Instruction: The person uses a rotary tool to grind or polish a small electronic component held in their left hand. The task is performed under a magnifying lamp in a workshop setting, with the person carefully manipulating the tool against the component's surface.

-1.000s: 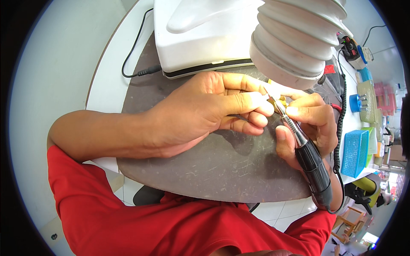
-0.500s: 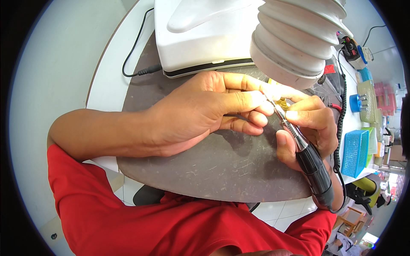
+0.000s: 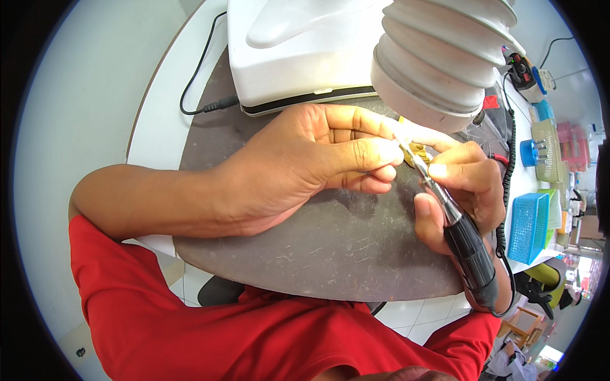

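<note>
My right hand (image 3: pixel 471 174) grips a rotary handpiece (image 3: pixel 469 251) with a black body and a metal nose, like a pen. Its tip points up and left to the fingertips of my left hand (image 3: pixel 298 159). That hand is closed in a pinch, thumb against forefinger, around something small that bright light washes out. The handpiece's tip is at or very near this pinch; contact cannot be made out. Just behind the fingertips a yellow, lumpy object (image 3: pixel 417 152) shows on the grey work surface (image 3: pixel 305 254), partly hidden by my hands.
Right above my hands hangs a wide white ribbed hose (image 3: pixel 438 63). A white machine housing (image 3: pixel 305 57) stands at the back. The handpiece's coiled black cord (image 3: pixel 510 165) runs along the right. Beyond it are a blue basket (image 3: pixel 528 228) and a blue holder (image 3: pixel 528 153) with metal pieces.
My left fingers have curled in a little more around the pinch. The handpiece and my right hand have shifted slightly right, and more of the yellow object shows.
</note>
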Demonstrator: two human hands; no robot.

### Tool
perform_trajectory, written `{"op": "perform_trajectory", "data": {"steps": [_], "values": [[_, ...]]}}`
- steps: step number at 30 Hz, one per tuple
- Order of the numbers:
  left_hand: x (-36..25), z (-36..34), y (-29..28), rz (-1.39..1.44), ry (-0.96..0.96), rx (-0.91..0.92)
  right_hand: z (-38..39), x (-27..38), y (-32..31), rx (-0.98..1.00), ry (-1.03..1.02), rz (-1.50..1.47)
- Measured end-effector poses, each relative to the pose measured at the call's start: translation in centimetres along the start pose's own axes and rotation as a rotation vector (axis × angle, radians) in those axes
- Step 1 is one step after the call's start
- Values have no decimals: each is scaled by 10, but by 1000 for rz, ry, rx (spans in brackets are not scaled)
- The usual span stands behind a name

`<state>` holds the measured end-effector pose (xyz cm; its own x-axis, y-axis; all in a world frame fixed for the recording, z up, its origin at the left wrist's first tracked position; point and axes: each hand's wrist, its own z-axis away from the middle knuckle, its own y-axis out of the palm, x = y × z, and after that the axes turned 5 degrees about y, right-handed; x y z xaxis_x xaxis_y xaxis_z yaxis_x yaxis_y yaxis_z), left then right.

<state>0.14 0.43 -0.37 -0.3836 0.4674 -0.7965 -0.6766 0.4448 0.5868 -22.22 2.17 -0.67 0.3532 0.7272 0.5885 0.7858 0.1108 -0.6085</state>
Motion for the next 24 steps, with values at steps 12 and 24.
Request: {"op": "perform_trajectory", "data": {"steps": [12, 24], "values": [[-1, 0, 0, -25, -6, 2, -2, 0, 1, -75, -13, -21], [0, 0, 0, -29, 6, -6, -4, -3, 6, -169, -38, -48]]}}
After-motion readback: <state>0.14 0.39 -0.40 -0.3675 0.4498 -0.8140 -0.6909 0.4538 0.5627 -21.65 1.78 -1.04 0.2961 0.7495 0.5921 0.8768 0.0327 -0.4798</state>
